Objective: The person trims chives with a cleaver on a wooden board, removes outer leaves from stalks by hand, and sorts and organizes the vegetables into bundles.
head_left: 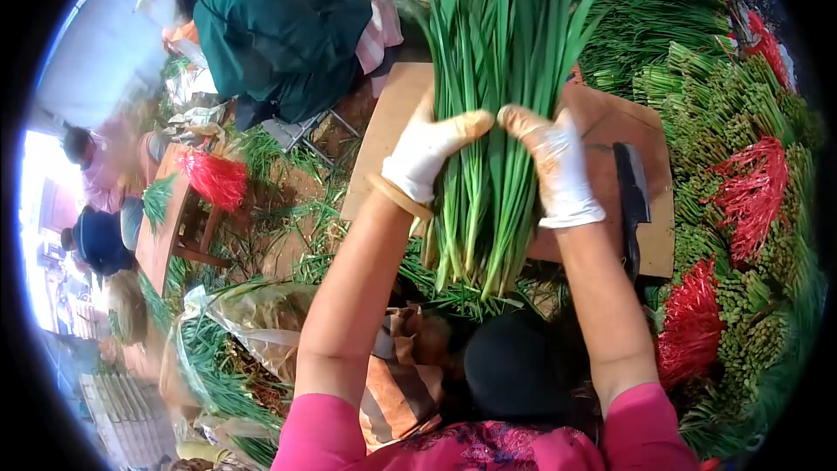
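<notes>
Both my hands wear white gloves with yellowish-brown stains. Between them is a large bundle of long green leafy stalks (493,148), upright in the view, with its pale cut ends toward me. My left hand (440,146) wraps round the bundle's left side, and my right hand (549,153) grips its right side; the thumbs nearly meet in front. Beneath the bundle lies a brown board (384,135). A large knife with a dark handle (629,209) rests on the board to the right of my right hand.
Piled stalk bundles (758,296) fill the right side, with red ties (693,323) on them. A co-worker in dark green (270,35) sits at upper left. Further left are a small table (166,235) with red strands (214,176) and more people. An open bag of greens (214,358) stands lower left.
</notes>
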`<state>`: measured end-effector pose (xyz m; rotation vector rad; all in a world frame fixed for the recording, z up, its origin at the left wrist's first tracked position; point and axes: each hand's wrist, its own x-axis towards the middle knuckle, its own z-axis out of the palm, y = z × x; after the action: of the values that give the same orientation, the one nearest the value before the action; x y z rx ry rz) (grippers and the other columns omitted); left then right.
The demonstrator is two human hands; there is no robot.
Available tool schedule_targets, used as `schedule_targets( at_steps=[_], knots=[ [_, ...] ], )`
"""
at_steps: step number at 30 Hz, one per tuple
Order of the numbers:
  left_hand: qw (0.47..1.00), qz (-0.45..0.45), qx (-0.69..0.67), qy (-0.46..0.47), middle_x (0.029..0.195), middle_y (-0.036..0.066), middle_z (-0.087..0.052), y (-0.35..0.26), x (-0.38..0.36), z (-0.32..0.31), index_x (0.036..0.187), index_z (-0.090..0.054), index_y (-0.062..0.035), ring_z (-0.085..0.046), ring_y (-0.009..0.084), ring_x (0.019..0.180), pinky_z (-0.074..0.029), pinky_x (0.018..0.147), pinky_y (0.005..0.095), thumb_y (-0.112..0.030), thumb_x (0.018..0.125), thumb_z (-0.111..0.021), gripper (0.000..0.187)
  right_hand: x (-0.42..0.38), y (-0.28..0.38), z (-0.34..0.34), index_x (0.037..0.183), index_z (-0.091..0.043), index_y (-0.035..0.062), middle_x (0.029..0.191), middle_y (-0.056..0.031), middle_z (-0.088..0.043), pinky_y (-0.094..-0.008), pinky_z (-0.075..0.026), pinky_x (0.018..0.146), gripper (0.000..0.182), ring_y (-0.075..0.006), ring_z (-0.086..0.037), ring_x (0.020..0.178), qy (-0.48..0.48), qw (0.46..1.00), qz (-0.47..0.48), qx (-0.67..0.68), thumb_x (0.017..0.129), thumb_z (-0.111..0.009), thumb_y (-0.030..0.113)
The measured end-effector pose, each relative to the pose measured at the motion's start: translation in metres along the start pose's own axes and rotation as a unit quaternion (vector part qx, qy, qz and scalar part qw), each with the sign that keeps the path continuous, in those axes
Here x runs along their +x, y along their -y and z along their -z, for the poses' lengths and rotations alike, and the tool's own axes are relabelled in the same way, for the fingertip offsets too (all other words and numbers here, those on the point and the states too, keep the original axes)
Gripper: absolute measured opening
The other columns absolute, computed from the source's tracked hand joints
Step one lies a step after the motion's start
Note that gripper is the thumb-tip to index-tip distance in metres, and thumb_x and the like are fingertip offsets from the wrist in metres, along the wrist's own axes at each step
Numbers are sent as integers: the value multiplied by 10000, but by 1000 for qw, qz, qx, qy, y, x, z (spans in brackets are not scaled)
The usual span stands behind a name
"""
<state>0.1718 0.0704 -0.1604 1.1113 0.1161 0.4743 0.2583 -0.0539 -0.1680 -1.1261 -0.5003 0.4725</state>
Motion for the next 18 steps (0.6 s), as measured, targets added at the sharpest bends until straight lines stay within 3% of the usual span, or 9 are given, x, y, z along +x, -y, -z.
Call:
schedule_targets(
  at_steps=[2, 4, 7, 9, 11, 14, 15, 17, 18],
  knots=[
    [996, -52, 50, 49, 1104, 100, -591, -39, 5, -20, 1277, -412, -17, -595, 176, 939, -493, 833, 303, -101, 680, -792, 712, 1, 48, -16, 1059, -516, -203, 959, -261, -630, -290, -552, 764, 340, -246, -651, 862, 25, 990, 96, -99, 802, -634, -14],
    [994, -83, 33, 70, 1104, 86, -593, -64, 1, -40, 1273, -418, -34, -582, 174, 976, -487, 851, 313, -78, 654, -809, 734, 11, 65, -14, 1041, -523, -152, 942, -163, -651, -266, -550, 729, 407, -182, -647, 814, 104, 978, 126, 131, 726, -730, 3],
    [983, -111, 120, 84, 1136, 88, -579, -72, -3, -39, 1297, -392, -41, -568, 185, 1011, -470, 883, 334, -139, 596, -862, 850, 4, 79, -17, 998, -522, -103, 920, -102, -643, -261, -538, 717, 487, -154, -630, 777, 97, 987, 117, 42, 633, -816, 31],
    [961, -91, 238, 107, 1151, 73, -575, -56, -2, -18, 1331, -348, -38, -565, 187, 1018, -461, 887, 333, -170, 551, -886, 956, -7, 62, -4, 1034, -537, -71, 933, -93, -645, -260, -518, 729, 501, -146, -617, 794, 98, 993, 18, -63, 640, -813, 67],
    [981, 1, 142, 128, 1093, 49, -600, -36, -9, -15, 1261, -436, -10, -561, 143, 983, -471, 830, 315, -255, 560, -881, 866, -5, 29, 6, 1079, -543, -51, 949, -85, -656, -263, -496, 741, 514, -145, -608, 814, 139, 984, 23, -113, 671, -795, 134],
    [951, -69, 287, 89, 1025, 57, -627, -10, 3, 5, 1121, -541, -23, -548, 113, 916, -485, 779, 293, -199, 693, -772, 517, 5, 19, 5, 1126, -533, -40, 1004, -106, -653, -289, -478, 784, 553, -180, -612, 882, 114, 966, 71, -219, 692, -775, 203],
    [947, -70, 299, 95, 1019, 55, -631, -13, 12, 9, 1116, -552, -26, -555, 112, 915, -485, 781, 291, -199, 701, -763, 496, 6, 36, -3, 1127, -527, -43, 1031, -128, -645, -303, -474, 810, 565, -200, -614, 919, 102, 943, 75, -309, 690, -772, 217],
    [920, -85, 375, 82, 1006, 50, -639, -36, 19, 0, 1104, -572, -22, -569, 117, 913, -484, 784, 289, -209, 711, -759, 473, 23, 43, -9, 1163, -499, -31, 943, -143, -665, -328, -490, 788, 605, -254, -638, 877, 99, 933, 207, -277, 721, -744, 302],
    [945, -106, 295, 92, 1005, 55, -643, -42, 25, -11, 1100, -578, -2, -575, 120, 921, -486, 791, 286, -244, 711, -766, 496, 37, 45, -10, 1134, -528, -26, 925, -128, -668, -313, -494, 772, 562, -236, -640, 849, 101, 934, 218, -264, 733, -736, 309]
  ],
)
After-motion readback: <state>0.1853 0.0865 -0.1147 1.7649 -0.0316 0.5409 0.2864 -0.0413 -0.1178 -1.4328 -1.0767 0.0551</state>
